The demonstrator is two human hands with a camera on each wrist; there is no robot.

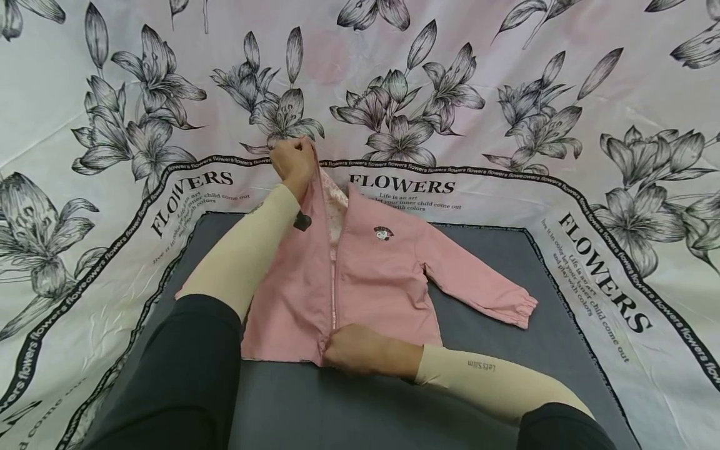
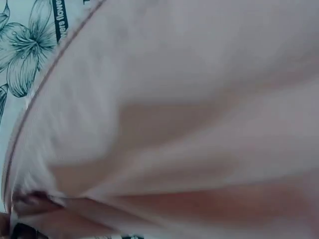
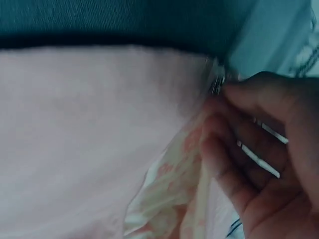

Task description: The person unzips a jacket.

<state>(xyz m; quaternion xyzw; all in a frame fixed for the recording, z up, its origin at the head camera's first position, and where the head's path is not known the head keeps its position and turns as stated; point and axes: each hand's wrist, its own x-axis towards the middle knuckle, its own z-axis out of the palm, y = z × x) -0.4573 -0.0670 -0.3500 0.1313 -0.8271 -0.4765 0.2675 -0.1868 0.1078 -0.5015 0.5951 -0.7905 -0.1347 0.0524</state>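
A pink child's jacket point(image 1: 388, 294) lies front up on the dark grey mat, with a small cartoon dog patch on its chest. Its front gapes at the neck, where a patterned lining point(image 1: 335, 206) shows. My left hand point(image 1: 294, 164) grips the top of one front edge and holds it raised. At the bottom hem my right hand point(image 1: 368, 353) pinches the front edge near the lower end of the zipper. Pink fabric point(image 2: 164, 139) fills most of the left wrist view. In the right wrist view, the thumb and fingers point(image 3: 219, 154) close on the hem corner beside the flowered lining.
The grey mat point(image 1: 478, 387) is framed by a white cloth point(image 1: 562, 169) printed with lilies and the word FLOWERS, rising behind the jacket. One sleeve point(image 1: 478, 287) stretches out to the right; the other is mostly hidden under my left forearm.
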